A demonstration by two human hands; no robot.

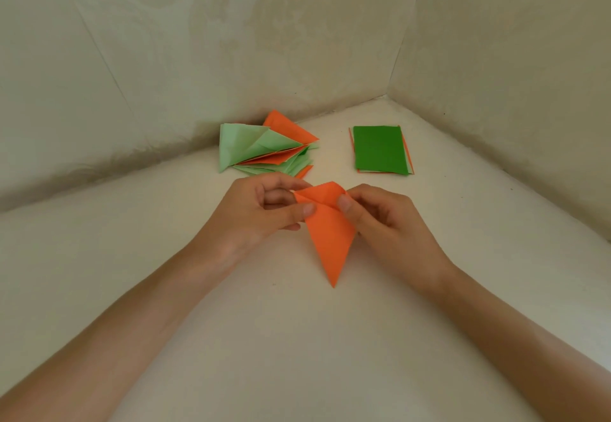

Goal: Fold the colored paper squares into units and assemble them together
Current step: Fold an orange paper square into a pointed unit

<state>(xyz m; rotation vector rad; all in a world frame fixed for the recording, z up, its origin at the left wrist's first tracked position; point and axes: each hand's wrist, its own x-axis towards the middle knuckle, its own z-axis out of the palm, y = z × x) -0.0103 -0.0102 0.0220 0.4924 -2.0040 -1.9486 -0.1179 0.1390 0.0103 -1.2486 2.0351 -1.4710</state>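
Pile of folded units (264,150), light green and orange, far left on the tabletop (297,339). Left hand (261,213) fingers pinch the orange paper (330,236) at its upper left; right hand (380,220) fingers pinch its upper right. Point hangs toward the tabletop. Stack of flat sheets (380,148), green on top, far right.

We tag the pointed unit (330,243) plain orange. Behind it, left: the pile of folded units (251,145) mixes pale mint green with orange. Behind it, right: the flat paper stack (378,148) is dark green on top, orange and pale green edges peeking out. Under it, the surface (297,339) reads cream. We see beige walls (231,41), faint floral pattern.
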